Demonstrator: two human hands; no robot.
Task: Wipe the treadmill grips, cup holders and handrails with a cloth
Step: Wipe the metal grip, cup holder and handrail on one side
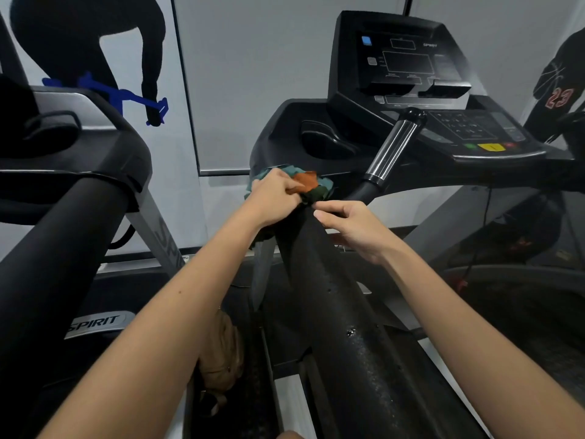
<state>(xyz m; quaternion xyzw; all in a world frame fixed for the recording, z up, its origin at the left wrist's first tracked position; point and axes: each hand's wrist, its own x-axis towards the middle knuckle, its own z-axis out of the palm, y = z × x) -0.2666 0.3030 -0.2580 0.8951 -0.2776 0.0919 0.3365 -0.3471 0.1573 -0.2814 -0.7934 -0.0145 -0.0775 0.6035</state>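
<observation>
A black foam handrail (329,299) of the treadmill runs from the bottom middle up to the console. At its top end lies a bunched cloth (311,183) in teal, orange and dark green patches. My left hand (275,199) grips the cloth and holds it against the rail's upper end. My right hand (351,224) is just to the right, thumb and forefinger pinching the cloth's dark lower edge. Above the cloth is a black cup holder (326,142). A chrome pulse grip (394,147) slants up toward the keypad.
The console (408,64) with its dark screen and keypad stands at the upper right. A second treadmill's handrail (63,245) and cup holder (50,131) fill the left. A brown bag (221,353) lies low between the two machines. A white wall with dark silhouettes is behind.
</observation>
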